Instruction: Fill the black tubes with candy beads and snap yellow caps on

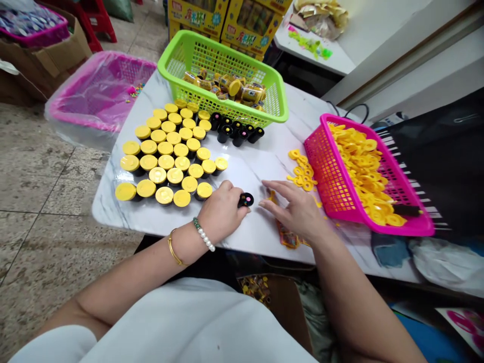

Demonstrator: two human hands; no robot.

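My left hand (223, 209) is closed round a small black cup (245, 200) standing on the white marble table (245, 166), its open top showing something pink inside. My right hand (297, 209) lies just right of the cup, fingers stretched out flat over the table and over a small printed packet (288, 237) partly hidden beneath it. A block of several black cups capped with yellow lids (170, 151) stands left of my left hand. Several uncapped black cups (236, 132) stand further back. A little heap of yellow ring lids (301, 171) lies beyond my right hand.
A pink basket (328, 186) full of yellow lids sits at the right. A green basket (227, 55) with yellow packets stands at the back. A pink bin lined with plastic (98, 91) is on the floor at left. Yellow cartons (227, 20) stand behind.
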